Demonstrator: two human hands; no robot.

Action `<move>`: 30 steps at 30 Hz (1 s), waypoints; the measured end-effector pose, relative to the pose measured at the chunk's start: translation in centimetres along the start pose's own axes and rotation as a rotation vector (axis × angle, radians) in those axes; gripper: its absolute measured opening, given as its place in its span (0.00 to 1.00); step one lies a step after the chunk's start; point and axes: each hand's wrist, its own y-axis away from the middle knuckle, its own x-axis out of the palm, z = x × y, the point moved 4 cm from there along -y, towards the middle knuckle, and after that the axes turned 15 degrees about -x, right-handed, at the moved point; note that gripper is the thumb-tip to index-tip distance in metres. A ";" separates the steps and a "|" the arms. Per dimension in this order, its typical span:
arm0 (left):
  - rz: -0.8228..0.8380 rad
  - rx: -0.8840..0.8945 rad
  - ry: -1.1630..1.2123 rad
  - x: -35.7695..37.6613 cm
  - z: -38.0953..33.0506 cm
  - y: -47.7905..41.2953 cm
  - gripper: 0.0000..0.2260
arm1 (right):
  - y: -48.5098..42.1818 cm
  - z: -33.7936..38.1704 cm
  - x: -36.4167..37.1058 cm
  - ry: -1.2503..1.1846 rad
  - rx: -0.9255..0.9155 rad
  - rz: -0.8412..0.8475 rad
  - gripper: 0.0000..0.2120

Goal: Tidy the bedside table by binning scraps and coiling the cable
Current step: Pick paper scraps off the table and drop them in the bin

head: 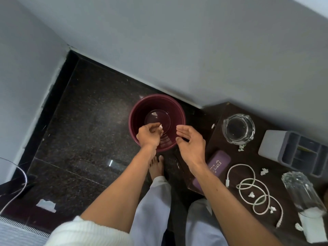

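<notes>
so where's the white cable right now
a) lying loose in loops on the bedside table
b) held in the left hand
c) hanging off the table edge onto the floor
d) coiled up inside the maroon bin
a: the white cable lies in loose loops on the dark bedside table, with paper scraps around it, while both hands are over the maroon bin and the left hand pinches only a small white scrap.

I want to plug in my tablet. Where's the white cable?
The white cable lies loosely looped on the dark bedside table, right side of the head view, between the purple case and the upturned glass.
</notes>
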 end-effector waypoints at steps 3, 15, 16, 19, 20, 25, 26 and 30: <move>-0.013 -0.023 -0.007 -0.6 0.2 -0.7 0.07 | 0.3 -0.3 0.4 0.021 0.004 -0.016 0.18; 0.330 -0.029 0.164 1.8 0.9 8.3 0.05 | 5.5 -0.6 -6.8 -0.026 -0.002 -0.393 0.12; 0.371 -0.020 0.169 2.6 1.1 9.7 0.05 | 5.9 -0.8 -8.3 -0.022 -0.002 -0.430 0.11; 0.436 0.011 0.202 5.0 1.7 13.0 0.05 | 6.4 -1.8 -12.3 0.003 0.021 -0.526 0.09; 0.442 0.022 0.204 5.7 2.0 13.9 0.05 | 6.4 -2.2 -13.4 0.024 0.035 -0.546 0.09; 0.441 0.053 0.165 8.7 3.2 16.9 0.07 | 5.4 -4.4 -16.5 0.164 0.106 -0.544 0.10; 0.440 0.056 0.159 9.1 3.3 17.3 0.07 | 5.1 -4.8 -16.7 0.192 0.116 -0.538 0.10; 0.427 0.070 0.151 9.9 3.4 18.0 0.07 | 4.1 -5.9 -16.6 0.279 0.115 -0.538 0.13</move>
